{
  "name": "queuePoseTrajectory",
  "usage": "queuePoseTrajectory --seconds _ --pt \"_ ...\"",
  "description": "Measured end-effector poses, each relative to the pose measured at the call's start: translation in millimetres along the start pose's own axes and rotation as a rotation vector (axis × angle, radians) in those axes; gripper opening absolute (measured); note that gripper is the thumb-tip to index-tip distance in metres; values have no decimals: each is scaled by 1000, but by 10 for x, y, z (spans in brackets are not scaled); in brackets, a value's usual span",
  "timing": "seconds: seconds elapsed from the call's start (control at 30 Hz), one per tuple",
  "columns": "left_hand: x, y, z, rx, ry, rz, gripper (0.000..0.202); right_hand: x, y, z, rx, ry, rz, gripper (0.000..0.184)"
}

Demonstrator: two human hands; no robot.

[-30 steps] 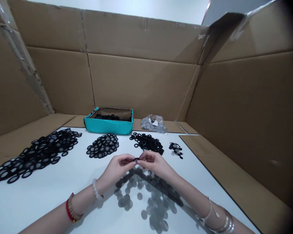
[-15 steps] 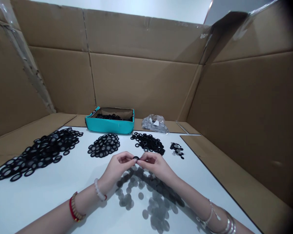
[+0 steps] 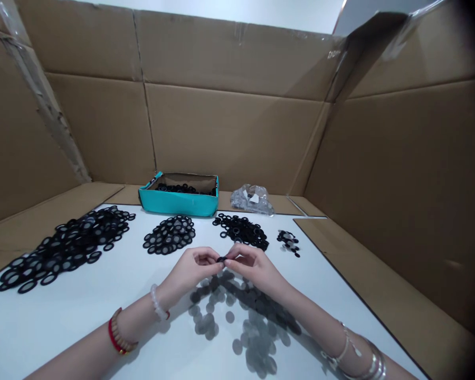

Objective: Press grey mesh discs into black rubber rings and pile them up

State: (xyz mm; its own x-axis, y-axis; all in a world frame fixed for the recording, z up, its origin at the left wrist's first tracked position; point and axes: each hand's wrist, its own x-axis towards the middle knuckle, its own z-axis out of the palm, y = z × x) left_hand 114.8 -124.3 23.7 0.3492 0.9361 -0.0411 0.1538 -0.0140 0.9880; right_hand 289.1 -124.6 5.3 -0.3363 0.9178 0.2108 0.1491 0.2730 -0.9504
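My left hand [image 3: 192, 269] and my right hand [image 3: 251, 265] meet above the white table, their fingertips pinching a small black rubber ring [image 3: 221, 259] from both sides. The fingers hide most of the ring. Just below my hands lies a loose scatter of thin grey mesh discs [image 3: 241, 316]. Beyond my fingers sits a heap of plain black rings [image 3: 240, 232]. Black rings with grey mesh centres form a small pile [image 3: 169, 235], a large pile [image 3: 63, 249] and a tiny pile [image 3: 288, 243].
A teal open box [image 3: 178, 203] holding black rings stands at the table's far edge, next to a clear plastic bag [image 3: 252, 200] of grey pieces. Cardboard walls [image 3: 229, 137] surround the white table [image 3: 63, 327] on three sides.
My hands still pinch the ring, with only slight shifts of the fingers. The whole scene sits a little differently in view because the camera has moved slightly.
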Motion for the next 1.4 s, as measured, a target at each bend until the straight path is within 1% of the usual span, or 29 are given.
queuePoseTrajectory --seconds 0.07,0.17,0.33,0.47,0.63,0.87,0.97,1.07,1.2,1.27,1.33,1.4 --pt "3 -15 -4 4 14 2 15 6 16 4 -9 -14 19 20" --pt "-13 -19 4 -47 44 -26 15 9 18 7 -20 -27 45 23" --pt "-30 -8 11 -102 68 -19 17 -5 -19 5 -41 -28 35 25" --pt "-10 -3 -7 -76 28 -8 19 -15 -62 7 -33 -25 42 27" --pt "-5 10 -7 -44 -9 -15 18 -10 -64 7 -42 -8 7 25" --pt "-52 43 31 -116 68 -27 18 -6 -55 -14 -47 -45 -4 26" --pt "-58 14 42 -175 81 -19 18 -8 -59 -15 -45 -54 5 28" --pt "-52 -60 67 -273 57 -14 16 -8 -58 8 -34 -61 13 28" --pt "-35 -146 102 -368 56 -11 16 -11 -63 55 -25 2 -14 25" --pt "-21 -152 93 -348 49 -10 18 -16 -70 60 -50 25 -38 22" --pt "-5 -131 56 -237 26 14 23 -22 -72 45 -100 13 -49 19" --pt "4 -99 3 -54 8 113 23 -26 -64 22 -155 -17 -49 18"
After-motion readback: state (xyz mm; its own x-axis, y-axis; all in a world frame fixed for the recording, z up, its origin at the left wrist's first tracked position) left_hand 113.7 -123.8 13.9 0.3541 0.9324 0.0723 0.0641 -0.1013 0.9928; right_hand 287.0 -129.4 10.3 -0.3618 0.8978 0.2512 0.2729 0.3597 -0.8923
